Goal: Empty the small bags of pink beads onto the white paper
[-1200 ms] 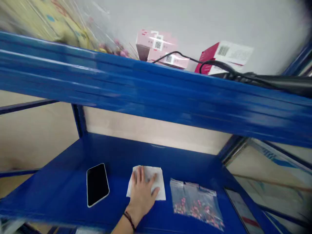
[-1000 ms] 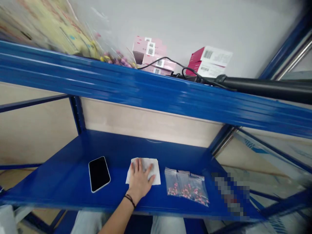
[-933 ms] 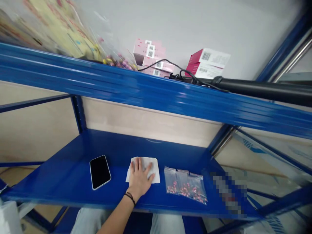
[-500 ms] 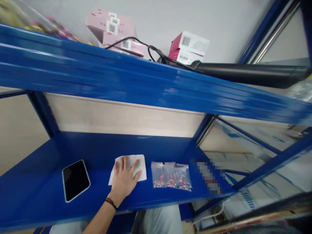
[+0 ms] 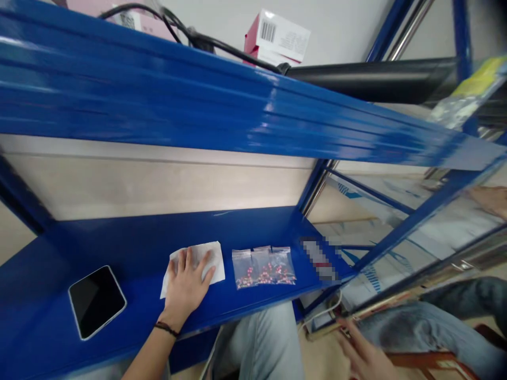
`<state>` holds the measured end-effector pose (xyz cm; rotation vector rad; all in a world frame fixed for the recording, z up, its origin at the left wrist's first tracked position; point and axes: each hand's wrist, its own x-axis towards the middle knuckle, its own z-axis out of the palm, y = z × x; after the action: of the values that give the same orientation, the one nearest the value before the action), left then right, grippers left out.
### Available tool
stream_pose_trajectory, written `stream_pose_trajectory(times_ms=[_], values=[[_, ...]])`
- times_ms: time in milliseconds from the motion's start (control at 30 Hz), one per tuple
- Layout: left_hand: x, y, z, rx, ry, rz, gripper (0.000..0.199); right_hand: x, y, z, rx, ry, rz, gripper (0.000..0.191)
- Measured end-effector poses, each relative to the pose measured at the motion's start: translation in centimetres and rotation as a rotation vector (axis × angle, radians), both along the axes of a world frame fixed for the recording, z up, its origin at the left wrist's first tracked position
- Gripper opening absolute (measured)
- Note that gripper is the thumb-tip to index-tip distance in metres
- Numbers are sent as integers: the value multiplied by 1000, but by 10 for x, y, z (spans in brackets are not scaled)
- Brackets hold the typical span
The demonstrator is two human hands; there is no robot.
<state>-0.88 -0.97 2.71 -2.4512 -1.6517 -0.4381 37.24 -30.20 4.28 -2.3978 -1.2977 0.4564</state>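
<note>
My left hand [image 5: 185,290] lies flat on a white paper tissue [image 5: 209,258], fingers spread, with a dark beaded bracelet on its wrist. To its left, a black-screened smartphone [image 5: 97,302] lies on the blue metal shelf [image 5: 130,237]. A clear zip bag of pink beads [image 5: 263,269] sits just right of the tissue, apart from my fingers. My right hand [image 5: 364,359] is blurred at the lower right, below the shelf, its fingers apart and holding nothing.
A blue steel shelf beam [image 5: 198,100] runs overhead, with a red and white box [image 5: 276,37], a black cable and a black tube [image 5: 372,79] behind it. A pixelated patch [image 5: 319,258] covers the shelf's right end. Blue uprights stand at the right.
The view has swung right and tilted, sliding the shelf contents left. My right hand has come into view at the lower right. My left hand stays on the tissue.
</note>
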Motion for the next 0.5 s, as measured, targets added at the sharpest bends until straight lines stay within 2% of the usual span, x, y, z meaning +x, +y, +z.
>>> stream_pose_trajectory(times_ms=[133,200,333,500], values=[[0,1,0,9,-23,-19,52,57,62,21,262,-108,-216,59],[1,3,0,10,-31,-20,52,72,96,25,287,-161,-220,70],[2,3,3,11,-34,-16,51,78,139,21,101,-248,-176,83],[4,-2,14,19,-88,0,48,80,158,12,-96,-380,-135,90]])
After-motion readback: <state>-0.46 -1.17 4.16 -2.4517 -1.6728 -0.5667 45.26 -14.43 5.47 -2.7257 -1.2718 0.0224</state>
